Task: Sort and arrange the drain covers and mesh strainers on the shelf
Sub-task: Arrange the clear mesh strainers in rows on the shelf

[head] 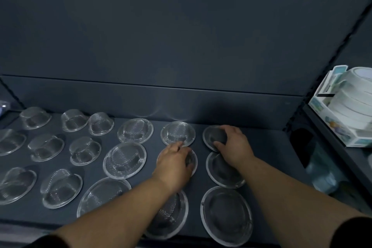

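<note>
Several round metal mesh strainers lie in rows on the dark shelf point(153, 169). The ones on the left, such as a domed strainer point(84, 151), are small and deep; those toward the right, like a wide flat strainer point(124, 160), are shallow. My left hand point(175, 163) lies over a strainer in the middle row, fingers curled round its rim point(193, 159), fingertips near the back strainer point(178, 133). My right hand point(231, 143) grips the back right strainer point(211, 137) by its near edge. Below it sit two more flat strainers point(223, 173) point(226, 215).
A dark back panel point(161, 98) closes the shelf behind the strainers. To the right, on the neighbouring shelf, stands a white carton of stacked white round items point(346, 110). A blurred pale object point(322, 169) sits lower right. A strip of bare shelf lies right of the strainers.
</note>
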### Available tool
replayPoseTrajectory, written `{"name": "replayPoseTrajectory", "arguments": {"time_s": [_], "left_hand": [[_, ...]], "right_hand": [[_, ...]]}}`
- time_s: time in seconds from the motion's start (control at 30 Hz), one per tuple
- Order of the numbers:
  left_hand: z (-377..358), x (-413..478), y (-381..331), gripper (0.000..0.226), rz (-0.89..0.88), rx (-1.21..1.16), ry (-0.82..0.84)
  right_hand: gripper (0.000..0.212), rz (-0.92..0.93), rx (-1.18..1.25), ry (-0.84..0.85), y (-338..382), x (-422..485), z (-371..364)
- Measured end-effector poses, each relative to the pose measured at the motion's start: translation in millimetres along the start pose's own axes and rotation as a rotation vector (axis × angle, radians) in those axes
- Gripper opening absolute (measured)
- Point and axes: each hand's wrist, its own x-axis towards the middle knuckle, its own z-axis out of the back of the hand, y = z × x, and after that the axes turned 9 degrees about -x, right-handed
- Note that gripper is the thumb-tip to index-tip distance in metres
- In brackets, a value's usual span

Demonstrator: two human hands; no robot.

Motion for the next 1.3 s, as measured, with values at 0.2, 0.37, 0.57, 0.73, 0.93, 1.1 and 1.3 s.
{"name": "replayPoseTrajectory", "arguments": {"time_s": [0.2,0.37,0.57,0.73,0.93,1.1,1.3], "left_hand": [[3.8,1.8,3.8,0.048,-0.019,-0.028,0.029],[7.7,2.1,2.2,0.050,-0.026,-0.012,0.046],[8.9,-0.5,2.4,0.052,-0.025,-0.048,0.051],[8.1,-2.2,3.7,0.053,-0.025,-0.055,0.058],[5.3,-4.7,5.4,0.056,-0.010,-0.069,0.047],[9.6,-16.2,2.9,0.059,-0.020,-0.051,-0.067],[4.0,-57.9,-21.2,0.046,-0.170,-0.160,-0.123]], "right_hand": [[0.055,-0.016,0.013,0.038,2.5,1.1,2.6],[0.056,-0.029,0.055,-0.072,5.3,-22.5,7.3],[0.068,-0.014,-0.066,0.025,-0.5,-65.9,5.3],[0.068,0.023,-0.069,0.040,1.4,-69.1,2.7],[0.069,0.036,-0.060,0.044,2.4,-71.7,-1.4],[0.068,-0.010,0.081,-0.047,-4.8,-80.4,3.8],[0.032,-0.096,0.185,-0.125,-33.8,-114.3,21.6]]}}
